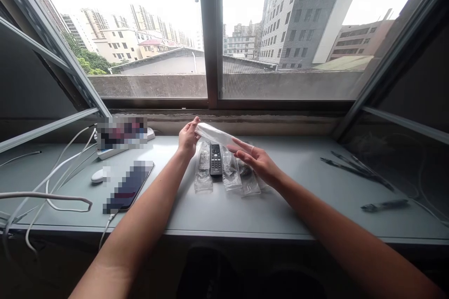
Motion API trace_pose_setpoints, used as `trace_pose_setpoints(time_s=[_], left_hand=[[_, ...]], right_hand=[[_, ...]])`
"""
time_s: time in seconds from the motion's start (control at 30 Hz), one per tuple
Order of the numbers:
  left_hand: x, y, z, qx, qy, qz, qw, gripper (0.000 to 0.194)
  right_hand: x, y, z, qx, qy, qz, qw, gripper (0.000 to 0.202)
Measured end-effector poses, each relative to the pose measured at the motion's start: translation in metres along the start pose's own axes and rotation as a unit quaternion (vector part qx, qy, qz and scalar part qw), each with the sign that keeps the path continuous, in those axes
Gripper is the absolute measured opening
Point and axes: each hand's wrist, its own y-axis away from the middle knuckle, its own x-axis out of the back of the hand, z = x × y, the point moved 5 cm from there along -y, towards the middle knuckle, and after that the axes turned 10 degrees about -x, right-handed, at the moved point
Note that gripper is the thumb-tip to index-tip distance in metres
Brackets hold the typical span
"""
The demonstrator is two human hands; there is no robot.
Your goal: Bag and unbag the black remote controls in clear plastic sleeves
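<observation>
A clear plastic bag (217, 134) is stretched above the desk between my hands. My left hand (188, 139) pinches its far left end between thumb and fingers. At the other end my right hand (258, 161) has the bag between thumb and outstretched fingers; some fingertips show through the film. Below lies a black remote control (216, 160), unwrapped, keys up. A bagged item (204, 168) rests to its left. On its right are another clear bag (230, 173) and a further bag (250, 182), partly under my right hand; their contents are hard to make out.
A phone (131, 189), partly pixelated, lies at the left with a white cable (111, 217) plugged in. Behind it are a small white object (98, 176) and a power strip (150, 134) with cables. Several dark pens (358, 170) lie at the right. Window frames (212, 56) border the desk (238, 219).
</observation>
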Motion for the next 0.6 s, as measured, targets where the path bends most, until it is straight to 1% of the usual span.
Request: trace_pose_setpoints(time_s=[0.07,0.13,0.17,0.23,0.3,0.37,0.43,0.5,0.53,0.6], left_hand=[[-0.01,0.008,-0.002,0.038,0.032,-0.051,0.997,0.063],[-0.024,0.02,-0.003,0.07,0.06,-0.132,0.987,0.073],[-0.031,0.027,-0.003,0.078,0.063,-0.172,0.98,0.075],[-0.045,0.042,-0.003,0.094,0.059,-0.252,0.961,0.074],[-0.054,0.056,-0.002,0.106,0.045,-0.321,0.94,0.069],[-0.06,0.065,-0.001,0.106,0.025,-0.368,0.924,0.061],[-0.061,0.07,-0.002,0.109,0.006,-0.389,0.915,0.056],[-0.06,0.072,-0.004,0.122,-0.008,-0.382,0.916,0.053],[-0.059,0.071,-0.005,0.126,-0.01,-0.368,0.921,0.052],[-0.056,0.068,-0.006,0.131,-0.002,-0.319,0.939,0.046]], right_hand=[[0.002,-0.003,0.002,0.009,-0.057,0.003,0.998,0.071],[0.003,-0.005,0.003,0.012,-0.117,0.003,0.993,0.07],[0.003,-0.006,0.003,0.01,-0.143,0.001,0.99,0.07],[0.001,-0.005,0.002,-0.002,-0.18,-0.016,0.984,0.069],[-0.004,-0.003,-0.001,-0.016,-0.198,-0.048,0.979,0.067],[-0.008,0.0,-0.005,-0.026,-0.2,-0.081,0.976,0.065],[-0.01,0.002,-0.008,-0.033,-0.201,-0.107,0.973,0.065],[-0.012,0.004,-0.01,-0.044,-0.214,-0.131,0.967,0.066],[-0.013,0.005,-0.011,-0.051,-0.223,-0.143,0.963,0.067],[-0.015,0.005,-0.01,-0.062,-0.239,-0.159,0.956,0.066]])
